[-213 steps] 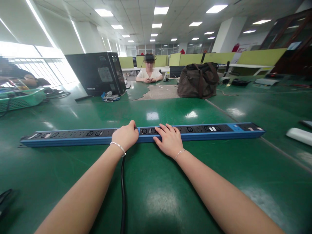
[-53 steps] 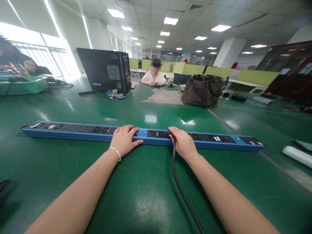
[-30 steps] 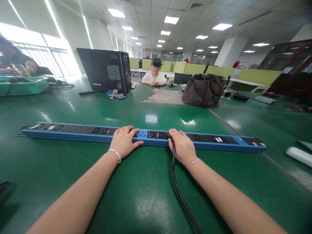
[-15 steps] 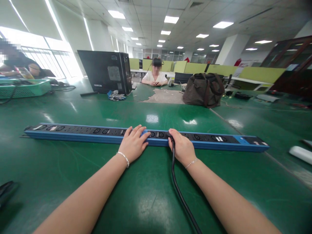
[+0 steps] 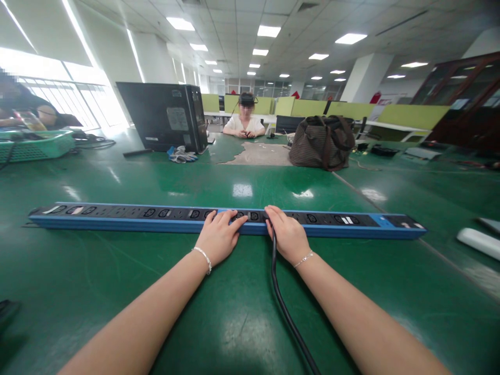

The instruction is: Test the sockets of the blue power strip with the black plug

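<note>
A long blue and black power strip [image 5: 128, 225] with rows of sockets lies across the green table. My left hand [image 5: 221, 234] rests on its middle, fingers spread over the sockets and the front edge. Just to the right, my right hand [image 5: 287, 234] is closed around the plug on the end of a black power cable [image 5: 278, 281], at the sockets. Most of the plug is hidden by my fingers, and I cannot tell how deep it sits. The cable runs down toward me between my forearms.
Across the green table [image 5: 187, 182] stand a black computer case [image 5: 156, 117] with gloves [image 5: 182, 154] beside it and a brown bag [image 5: 322, 143]. A green basket [image 5: 42, 146] is at left, a white object [image 5: 478, 244] at right. One person sits opposite, another at far left.
My left hand has slid a little to the right along the power strip, toward my right hand. My right hand keeps its hold on the plug. The whole view has shifted slightly.
</note>
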`<action>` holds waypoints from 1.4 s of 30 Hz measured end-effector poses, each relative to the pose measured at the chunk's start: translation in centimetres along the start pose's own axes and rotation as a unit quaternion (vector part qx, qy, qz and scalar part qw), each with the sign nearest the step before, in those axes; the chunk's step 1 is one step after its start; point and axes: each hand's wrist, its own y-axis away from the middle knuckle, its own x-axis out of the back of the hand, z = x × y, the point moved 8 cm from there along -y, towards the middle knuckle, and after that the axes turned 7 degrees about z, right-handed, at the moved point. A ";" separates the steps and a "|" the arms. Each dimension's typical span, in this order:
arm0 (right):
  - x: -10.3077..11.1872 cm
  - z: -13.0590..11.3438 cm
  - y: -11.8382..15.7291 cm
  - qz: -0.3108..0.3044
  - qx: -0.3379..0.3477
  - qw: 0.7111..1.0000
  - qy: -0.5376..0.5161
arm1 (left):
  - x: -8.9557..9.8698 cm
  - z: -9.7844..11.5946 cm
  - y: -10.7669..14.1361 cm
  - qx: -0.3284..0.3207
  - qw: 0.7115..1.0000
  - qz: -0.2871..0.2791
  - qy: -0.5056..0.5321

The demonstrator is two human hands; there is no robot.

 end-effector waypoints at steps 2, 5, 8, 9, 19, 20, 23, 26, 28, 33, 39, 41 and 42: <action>-0.1 0.0 0.0 -0.002 0.005 1.000 0.003 | 0.0 0.0 0.0 0.000 1.000 0.001 0.000; -0.2 0.0 0.0 0.002 0.010 1.000 0.003 | -0.1 0.0 0.0 -0.001 1.000 -0.002 0.001; -0.1 0.1 0.0 0.015 0.018 1.000 0.005 | -0.1 -0.1 0.0 0.002 1.000 0.000 0.004; -0.1 0.1 0.0 0.018 0.019 1.000 0.005 | -0.1 -0.1 0.0 0.002 1.000 0.002 0.005; 0.1 0.6 -0.2 0.020 -0.009 0.999 -0.047 | -0.2 -0.2 0.0 0.007 1.000 0.001 0.014; 0.1 0.7 -0.2 0.020 -0.010 0.999 -0.049 | -0.2 -0.2 0.0 0.008 1.000 0.001 0.014; 0.1 0.5 -0.2 0.020 0.004 0.999 -0.046 | -0.2 -0.2 0.0 0.013 1.000 -0.001 0.015; 0.3 0.4 -0.2 0.027 0.013 0.999 -0.043 | -0.2 -0.2 0.0 0.015 1.000 -0.002 0.017; 0.5 0.5 -0.3 0.032 0.006 0.998 -0.045 | -0.1 -0.2 0.0 0.015 1.000 -0.001 0.019; 0.3 0.4 -0.2 0.028 0.030 0.998 -0.047 | 0.0 -0.2 0.0 0.018 1.000 0.003 0.025; 1.3 0.2 -0.6 0.050 0.036 0.997 -0.048 | 0.0 -0.2 -0.1 0.025 0.999 0.000 0.033; 3.1 -0.1 -1.3 0.082 0.065 0.994 -0.044 | 0.0 -0.2 -0.1 0.026 0.999 0.001 0.035; 4.3 0.2 -1.8 0.108 0.051 0.992 -0.041 | 0.0 -0.2 -0.1 0.024 0.999 0.002 0.035</action>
